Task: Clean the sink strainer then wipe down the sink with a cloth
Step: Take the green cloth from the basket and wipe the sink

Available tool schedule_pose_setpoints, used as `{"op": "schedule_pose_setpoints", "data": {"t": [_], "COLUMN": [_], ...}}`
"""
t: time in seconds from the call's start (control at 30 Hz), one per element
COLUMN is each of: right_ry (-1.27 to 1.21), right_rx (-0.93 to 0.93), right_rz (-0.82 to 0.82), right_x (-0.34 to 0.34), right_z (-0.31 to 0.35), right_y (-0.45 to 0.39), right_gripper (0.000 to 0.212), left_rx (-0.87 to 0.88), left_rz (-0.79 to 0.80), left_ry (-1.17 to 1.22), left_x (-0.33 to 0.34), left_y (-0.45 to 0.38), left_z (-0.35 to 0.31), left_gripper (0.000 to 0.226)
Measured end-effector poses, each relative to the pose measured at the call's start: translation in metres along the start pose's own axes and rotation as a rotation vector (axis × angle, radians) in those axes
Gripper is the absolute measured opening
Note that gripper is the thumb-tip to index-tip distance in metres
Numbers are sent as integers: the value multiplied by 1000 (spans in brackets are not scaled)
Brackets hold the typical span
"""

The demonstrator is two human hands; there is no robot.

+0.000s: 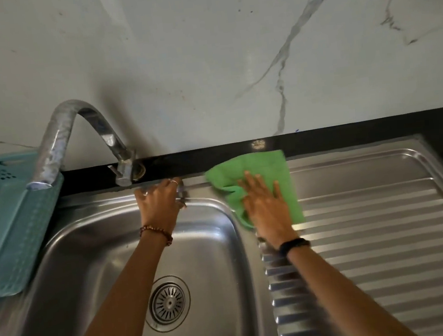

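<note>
A steel sink (90, 238) fills the lower frame, with its round strainer (167, 302) seated in the drain at the basin's bottom. A green cloth (265, 171) lies spread on the sink's back rim, between basin and ribbed drainboard (384, 246). My right hand (264, 204) presses flat on the cloth, fingers apart. My left hand (160, 199) rests on the back rim of the basin, fingers curled over the edge, holding nothing that I can see.
A curved steel tap (72, 129) rises behind the basin, its spout over the left side. A teal plastic basket (5, 220) stands at the left, overlapping the sink's edge. A black counter strip (348, 131) and a marbled wall lie behind.
</note>
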State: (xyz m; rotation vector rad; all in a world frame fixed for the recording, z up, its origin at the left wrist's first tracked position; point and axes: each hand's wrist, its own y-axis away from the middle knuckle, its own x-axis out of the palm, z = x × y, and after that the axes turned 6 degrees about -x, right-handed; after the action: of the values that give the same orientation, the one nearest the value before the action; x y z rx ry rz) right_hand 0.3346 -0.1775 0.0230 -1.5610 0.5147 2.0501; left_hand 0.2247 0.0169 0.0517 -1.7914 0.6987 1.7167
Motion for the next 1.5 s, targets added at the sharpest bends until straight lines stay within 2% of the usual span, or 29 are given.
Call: {"op": "schedule_pose_setpoints", "data": {"t": [0.17, 0.23, 0.3, 0.57, 0.67, 0.77, 0.87, 1.03, 1.17, 1.3, 1.4, 1.5], "right_ry": [116, 93, 22, -3, -49, -201, -258, -251, -127, -131, -126, -114], "right_rx": [366, 423, 442, 152, -23, -122, 4, 385, 491, 258, 0, -136], "right_rz": [36, 38, 1, -20, -15, -42, -116, -147, -118, -71, -18, 9], "right_x": [-49, -50, -40, 13, 12, 0, -22, -71, -68, -35, -12, -11], "right_z": [-115, -118, -93, 39, 43, 10, -53, -165, -165, -87, -20, -17], "right_y": [39, 36, 26, -6, -7, 0, 22, 70, 68, 45, 29, 23], "right_gripper": [39, 42, 46, 49, 50, 51, 58, 45, 46, 51, 58, 63], "left_rx": [18, 19, 23, 34, 23, 32, 38, 33, -15, 68, 89, 49], "left_rz": [13, 12, 16, 14, 9, 10, 37, 83, 166, 181, 149, 108], "left_ry": [-10, 0, 2, -45, -42, -70, -38, -16, 77, 126, 226, 307], "left_x": [-2, -1, 0, -1, -2, -1, -1, -4, -12, -10, -7, -3], "left_y": [0, 0, -1, 0, 1, 4, 7, 9, 17, 44, 66, 80], "left_z": [1, 1, 1, -3, -6, -6, -7, -10, -16, -37, -68, -103], "left_gripper": [42, 42, 44, 46, 47, 49, 48, 50, 62, 83, 79, 75]}}
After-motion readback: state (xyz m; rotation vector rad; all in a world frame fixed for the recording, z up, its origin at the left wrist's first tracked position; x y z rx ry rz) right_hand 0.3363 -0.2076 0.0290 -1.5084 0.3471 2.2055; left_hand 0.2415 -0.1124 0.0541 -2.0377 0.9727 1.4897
